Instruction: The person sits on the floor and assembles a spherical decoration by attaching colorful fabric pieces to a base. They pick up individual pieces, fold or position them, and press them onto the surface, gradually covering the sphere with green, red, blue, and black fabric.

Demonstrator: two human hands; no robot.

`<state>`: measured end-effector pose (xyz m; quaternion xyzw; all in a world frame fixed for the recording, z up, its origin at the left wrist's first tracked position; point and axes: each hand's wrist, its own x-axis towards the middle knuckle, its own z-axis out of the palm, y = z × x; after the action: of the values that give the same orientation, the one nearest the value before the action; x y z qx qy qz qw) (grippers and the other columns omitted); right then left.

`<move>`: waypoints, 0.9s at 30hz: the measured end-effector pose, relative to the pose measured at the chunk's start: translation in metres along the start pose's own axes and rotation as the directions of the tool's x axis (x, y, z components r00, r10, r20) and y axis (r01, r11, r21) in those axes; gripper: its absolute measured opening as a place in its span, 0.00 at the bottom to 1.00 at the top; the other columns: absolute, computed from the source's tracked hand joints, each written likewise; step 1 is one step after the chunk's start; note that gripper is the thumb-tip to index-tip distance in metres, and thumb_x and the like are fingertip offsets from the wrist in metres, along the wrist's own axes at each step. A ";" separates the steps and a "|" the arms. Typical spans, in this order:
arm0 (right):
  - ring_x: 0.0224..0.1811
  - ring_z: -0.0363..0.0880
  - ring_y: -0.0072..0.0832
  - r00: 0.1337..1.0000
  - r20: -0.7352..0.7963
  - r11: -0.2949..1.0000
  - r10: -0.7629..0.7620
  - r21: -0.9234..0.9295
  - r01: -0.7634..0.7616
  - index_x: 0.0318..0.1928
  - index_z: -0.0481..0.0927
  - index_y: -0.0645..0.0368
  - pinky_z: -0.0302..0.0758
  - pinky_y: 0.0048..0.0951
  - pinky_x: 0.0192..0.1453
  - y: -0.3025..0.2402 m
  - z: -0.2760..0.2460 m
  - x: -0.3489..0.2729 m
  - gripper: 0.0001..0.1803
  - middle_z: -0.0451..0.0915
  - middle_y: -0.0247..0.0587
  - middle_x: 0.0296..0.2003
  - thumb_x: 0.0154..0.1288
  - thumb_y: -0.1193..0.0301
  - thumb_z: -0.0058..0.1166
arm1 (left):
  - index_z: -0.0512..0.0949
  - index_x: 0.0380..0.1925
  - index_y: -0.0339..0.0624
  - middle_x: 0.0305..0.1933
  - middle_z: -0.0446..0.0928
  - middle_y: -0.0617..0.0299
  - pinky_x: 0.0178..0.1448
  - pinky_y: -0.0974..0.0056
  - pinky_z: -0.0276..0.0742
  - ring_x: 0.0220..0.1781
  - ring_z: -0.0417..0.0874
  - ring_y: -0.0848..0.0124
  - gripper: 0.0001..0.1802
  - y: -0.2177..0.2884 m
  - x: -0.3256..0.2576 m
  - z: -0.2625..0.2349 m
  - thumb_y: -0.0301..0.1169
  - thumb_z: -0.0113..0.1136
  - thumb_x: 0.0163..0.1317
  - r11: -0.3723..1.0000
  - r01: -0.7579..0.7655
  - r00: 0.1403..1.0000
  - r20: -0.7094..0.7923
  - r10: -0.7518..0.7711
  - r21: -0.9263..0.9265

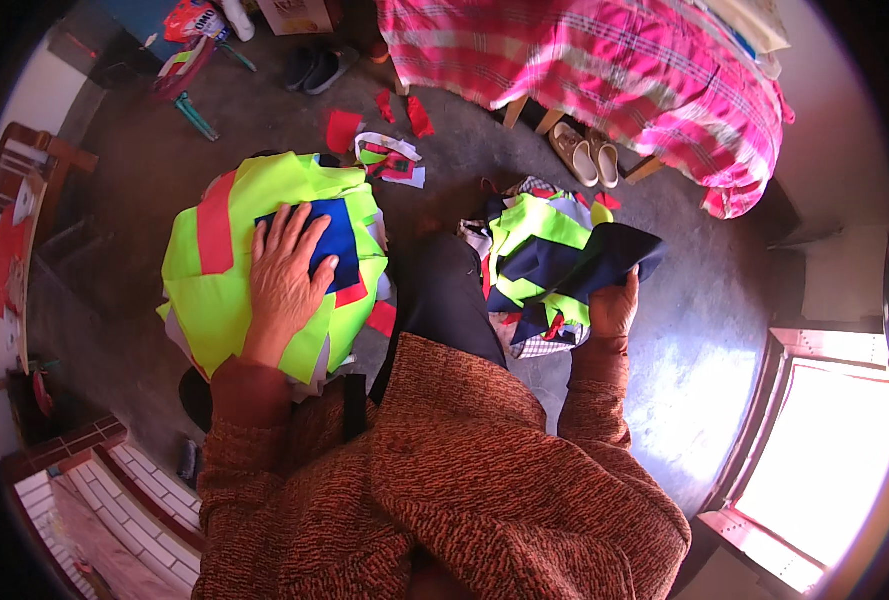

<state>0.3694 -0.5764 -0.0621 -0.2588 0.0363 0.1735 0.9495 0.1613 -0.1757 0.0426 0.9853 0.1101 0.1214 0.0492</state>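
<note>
Neon-yellow fabric everywhere. Left hand (pixel 287 275) lies flat, fingers spread open, palm down on a blue cloth piece (pixel 337 243) that tops a stack of neon-yellow pieces (pixel 227 300) with a red strip (pixel 216 224) on its left side. Right hand (pixel 615 308) is closed around the edge of a dark navy cloth (pixel 605 258), which sits on a second heap of yellow, navy and checked scraps (pixel 533 262) to the person's right. Both heaps are about knee level, with a dark trouser leg (pixel 447 290) between them. Rust-brown knit sleeves cover both arms. Grey concrete floor (pixel 705 330) below, red scraps (pixel 343 128) scattered further off. Pink plaid bedspread (pixel 605 60) hangs at top, pale slippers (pixel 587 155) under its edge. Bright window (pixel 835 450) at lower right.
</note>
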 end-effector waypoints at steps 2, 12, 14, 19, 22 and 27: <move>0.63 0.65 0.38 0.989 0.144 0.997 0.026 0.071 -0.037 0.61 0.66 0.62 0.56 0.40 0.70 -0.002 0.046 -0.008 0.27 0.68 0.44 0.61 0.66 0.61 0.47 | 0.70 0.56 0.48 0.64 0.64 0.55 0.70 0.46 0.48 0.68 0.60 0.55 0.27 -0.004 -0.002 0.003 0.43 0.57 0.57 0.998 -0.002 0.999 -0.043 -0.001 -0.067; 0.60 0.69 0.41 0.737 0.549 0.877 0.394 0.016 -0.481 0.60 0.66 0.65 0.62 0.42 0.66 0.085 0.175 -0.043 0.30 0.71 0.49 0.57 0.58 0.66 0.55 | 0.66 0.59 0.39 0.63 0.66 0.54 0.67 0.60 0.58 0.65 0.65 0.63 0.36 0.055 -0.037 -0.041 0.51 0.60 0.57 0.270 0.089 0.981 0.038 -0.190 -0.959; 0.57 0.72 0.40 0.679 0.566 0.825 0.468 -0.005 -0.565 0.58 0.68 0.64 0.66 0.41 0.64 0.106 0.180 -0.056 0.28 0.74 0.49 0.54 0.57 0.67 0.55 | 0.61 0.62 0.35 0.64 0.63 0.53 0.67 0.61 0.58 0.65 0.63 0.63 0.47 0.051 -0.049 -0.049 0.59 0.60 0.52 0.084 0.168 0.979 0.156 -0.132 -0.982; 0.55 0.73 0.39 0.668 0.439 0.770 0.600 -0.092 -0.631 0.56 0.69 0.62 0.66 0.40 0.63 0.135 0.171 -0.073 0.27 0.75 0.46 0.52 0.56 0.66 0.57 | 0.70 0.52 0.34 0.50 0.73 0.57 0.55 0.69 0.67 0.52 0.72 0.73 0.33 0.039 -0.075 -0.045 0.46 0.65 0.53 -0.185 0.137 0.948 0.183 -0.260 -0.973; 0.56 0.72 0.39 0.670 0.411 0.757 0.618 -0.083 -0.648 0.56 0.69 0.62 0.64 0.40 0.65 0.141 0.181 -0.084 0.27 0.74 0.46 0.52 0.56 0.66 0.56 | 0.76 0.42 0.36 0.38 0.77 0.64 0.45 0.73 0.70 0.41 0.75 0.79 0.19 0.038 -0.085 -0.049 0.39 0.64 0.57 -0.200 0.214 0.921 0.266 -0.286 -0.956; 0.58 0.71 0.41 0.737 0.363 0.816 0.570 -0.144 -0.560 0.57 0.68 0.62 0.62 0.42 0.66 0.134 0.178 -0.084 0.26 0.73 0.47 0.55 0.59 0.65 0.53 | 0.78 0.37 0.31 0.21 0.70 0.70 0.32 0.72 0.67 0.25 0.68 0.82 0.22 0.034 -0.091 -0.024 0.44 0.58 0.63 0.120 0.190 0.881 0.115 -0.459 -0.974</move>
<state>0.2398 -0.4048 0.0408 -0.2074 -0.0785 0.5014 0.8363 0.0763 -0.2278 0.0493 0.6618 0.2266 0.2539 0.6680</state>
